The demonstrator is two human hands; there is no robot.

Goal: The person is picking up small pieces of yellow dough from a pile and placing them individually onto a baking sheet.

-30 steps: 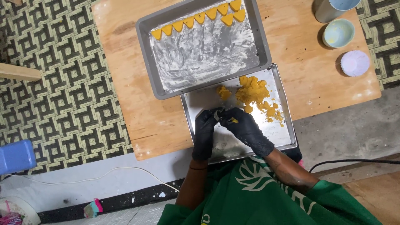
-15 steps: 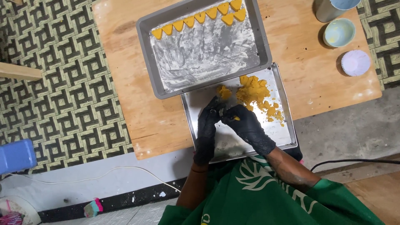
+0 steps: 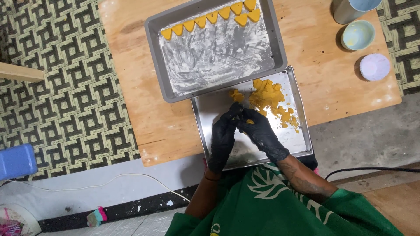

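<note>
Dough, a small yellow-orange bit (image 3: 249, 121), sits pinched between the two black-gloved hands over the steel tray (image 3: 302, 144). The left hand (image 3: 224, 133) is curled narrow around it from one side, and the right hand (image 3: 262, 133) presses against it from the other, fingertips meeting. A second ago the hands were in nearly the same spot with the piece showing a little lower between the fingers; since then they have closed tighter together, which I read as the piece being worked into shape rather than set down. Just beyond the fingers lies the loose heap of yellow dough (image 3: 267, 94), with a small separate lump (image 3: 236, 95) beside it. Overlapping the tray's far edge is the floured grey pan (image 3: 280, 52), where a row of shaped yellow pieces (image 3: 210, 18) lines the far wall, unchanged. On the wooden table (image 3: 131, 87) to the right stand a small bowl (image 3: 358, 35) and a pale paper cup liner (image 3: 374, 67).
</note>
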